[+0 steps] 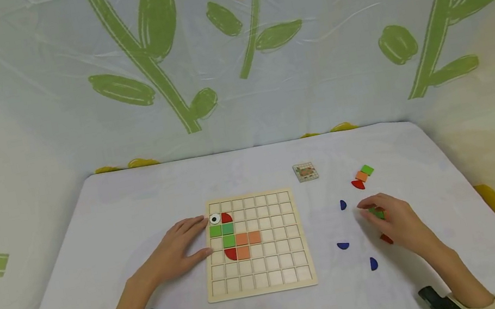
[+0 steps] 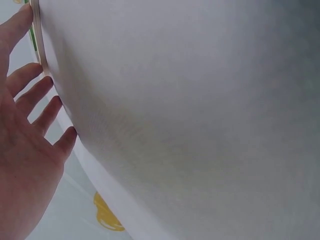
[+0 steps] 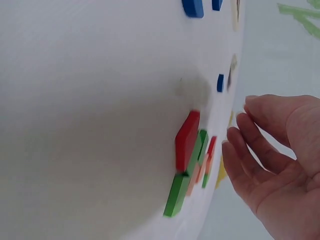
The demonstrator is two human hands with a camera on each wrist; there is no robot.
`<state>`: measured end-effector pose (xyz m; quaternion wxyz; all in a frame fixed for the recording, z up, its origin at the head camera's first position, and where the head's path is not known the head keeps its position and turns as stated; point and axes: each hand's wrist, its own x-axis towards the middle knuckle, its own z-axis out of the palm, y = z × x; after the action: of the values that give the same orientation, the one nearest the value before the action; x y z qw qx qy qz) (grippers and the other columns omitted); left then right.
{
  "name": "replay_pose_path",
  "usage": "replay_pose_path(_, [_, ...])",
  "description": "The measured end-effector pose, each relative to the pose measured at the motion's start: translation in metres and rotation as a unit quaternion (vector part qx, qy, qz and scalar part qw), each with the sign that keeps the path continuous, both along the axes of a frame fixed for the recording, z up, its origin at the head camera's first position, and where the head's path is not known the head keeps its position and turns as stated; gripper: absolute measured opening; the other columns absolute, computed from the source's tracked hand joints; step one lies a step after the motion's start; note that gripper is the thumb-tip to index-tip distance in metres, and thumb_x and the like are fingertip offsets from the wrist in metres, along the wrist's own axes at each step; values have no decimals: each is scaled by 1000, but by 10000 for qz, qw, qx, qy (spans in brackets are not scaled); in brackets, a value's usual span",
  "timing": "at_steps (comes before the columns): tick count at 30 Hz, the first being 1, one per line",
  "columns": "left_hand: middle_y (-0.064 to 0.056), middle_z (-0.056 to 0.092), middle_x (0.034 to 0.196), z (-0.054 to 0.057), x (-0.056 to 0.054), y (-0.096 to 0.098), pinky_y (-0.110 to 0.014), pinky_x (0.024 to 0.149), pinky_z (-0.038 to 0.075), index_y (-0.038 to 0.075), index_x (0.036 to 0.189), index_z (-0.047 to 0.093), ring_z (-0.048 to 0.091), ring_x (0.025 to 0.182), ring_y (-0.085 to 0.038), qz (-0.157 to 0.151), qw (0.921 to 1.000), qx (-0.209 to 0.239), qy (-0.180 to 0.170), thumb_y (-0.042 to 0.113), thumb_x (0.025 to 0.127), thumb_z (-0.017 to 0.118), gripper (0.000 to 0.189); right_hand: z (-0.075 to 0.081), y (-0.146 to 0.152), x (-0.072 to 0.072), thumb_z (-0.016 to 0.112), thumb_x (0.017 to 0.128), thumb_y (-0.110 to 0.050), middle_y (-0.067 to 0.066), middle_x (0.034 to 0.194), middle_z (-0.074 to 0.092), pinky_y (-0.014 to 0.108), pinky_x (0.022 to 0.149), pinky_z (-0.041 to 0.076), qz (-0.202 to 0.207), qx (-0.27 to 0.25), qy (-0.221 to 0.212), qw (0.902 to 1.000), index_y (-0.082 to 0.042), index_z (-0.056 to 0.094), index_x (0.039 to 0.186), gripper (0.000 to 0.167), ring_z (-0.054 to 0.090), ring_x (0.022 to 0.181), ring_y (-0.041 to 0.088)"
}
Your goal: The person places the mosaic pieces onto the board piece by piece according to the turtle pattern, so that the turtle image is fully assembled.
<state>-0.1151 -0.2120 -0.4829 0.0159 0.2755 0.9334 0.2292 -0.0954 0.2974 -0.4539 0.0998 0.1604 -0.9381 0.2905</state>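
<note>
A pale wooden grid board (image 1: pixel 274 279) lies on the table. My left hand (image 1: pixel 172 253) rests beside it, fairly straight fingers at its left edge. Set in the board's upper left are a round eye piece (image 1: pixel 215 219), two red rounded pieces (image 1: pixel 231 254), several green squares (image 1: pixel 229 240) and three orange squares (image 1: pixel 241 239). To the right of the board, my right hand (image 1: pixel 398 221) hovers over loose pieces, its fingers loosely bent and nothing between them. Below it lie a red piece (image 3: pixel 187 142) and green pieces (image 3: pixel 176 196), partly hidden by the hand in the head view.
Three blue half-round pieces (image 1: pixel 343 246) lie between the board and my right hand. Farther back, a green square (image 1: pixel 367 170), an orange square (image 1: pixel 362 176) and a red piece (image 1: pixel 358 185) form a short row. A small picture card (image 1: pixel 306 172) lies behind the board's right corner.
</note>
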Motion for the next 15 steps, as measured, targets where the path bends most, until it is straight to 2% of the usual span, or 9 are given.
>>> replay_pose_path(3, [-13,48,155,1,0,0,-60,114,37,8,153,49,43,142,-39,36,10000,-34,-85,41,95,74,71,-2,11,3,83,82,4,4,100,72,17,77,56,2,-41,209,9998,-4,74,102,23,69,86,23])
replay_pose_path(5, [-13,48,155,2,0,0,-60,114,37,8,153,49,43,142,-39,43,9999,-36,-120,42,96,73,71,-3,16,5,83,80,6,5,100,72,12,76,53,-25,-92,238,9997,-4,74,101,25,69,85,25])
replay_pose_path(8, [-12,48,156,2,0,1,-60,114,37,8,153,49,43,142,-39,51,9999,-31,-154,42,96,73,71,-4,24,9,84,81,4,7,102,72,14,74,54,-204,-23,84,9998,-3,74,102,24,69,86,27])
replay_pose_path(11, [-12,48,155,3,0,1,-59,114,37,8,153,49,43,142,-38,36,9999,-25,-133,42,95,73,71,-5,32,13,84,82,1,8,102,70,21,73,58,-362,113,-103,9992,-2,74,105,25,66,86,27])
replay_pose_path(15, [-12,49,154,3,0,0,-58,113,38,7,152,50,44,141,-36,3,10000,34,-36,41,95,75,71,-7,40,19,86,81,-2,8,103,69,18,74,56,-478,183,-227,9984,-3,74,105,27,66,87,28])
